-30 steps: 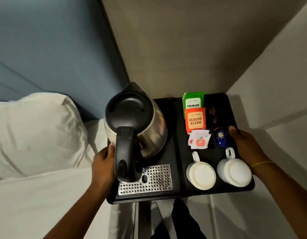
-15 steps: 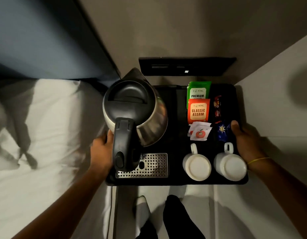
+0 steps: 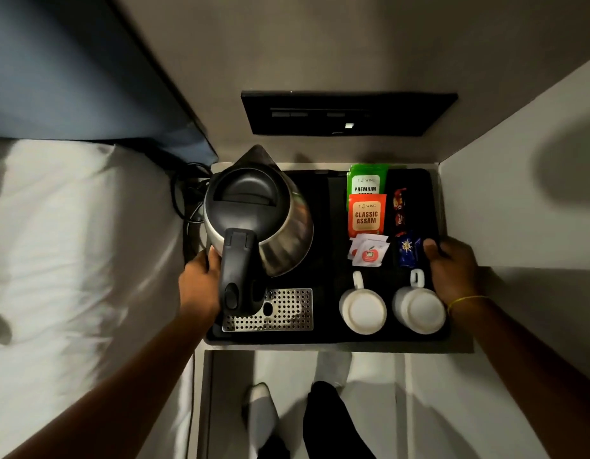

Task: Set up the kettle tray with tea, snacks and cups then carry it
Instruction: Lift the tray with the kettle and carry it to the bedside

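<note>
The black tray [image 3: 326,337] lies over a small grey bedside shelf [image 3: 459,347] in a corner. On its left stands a steel kettle [image 3: 283,233] with a black lid and handle, above a perforated metal drip plate [image 3: 287,311]. On the right lie green and orange tea packets [image 3: 366,213], white sachets [image 3: 368,251], dark snack wrappers [image 3: 404,226] and two upturned white cups [image 3: 363,309] [image 3: 419,308]. My left hand [image 3: 199,279] grips the tray's left edge. My right hand [image 3: 452,270] grips its right edge.
A white bed [image 3: 71,260] fills the left, with a blue headboard [image 3: 71,67] behind it. A black switch panel [image 3: 346,114] sits on the back wall. A dark cable [image 3: 184,200] coils left of the kettle. A white wall [image 3: 525,193] closes the right. My feet [image 3: 287,415] show below.
The tray has travelled away from the bed into the corner, and now sits over the bedside shelf under the wall panel. Both hands have kept their grip on its edges.
</note>
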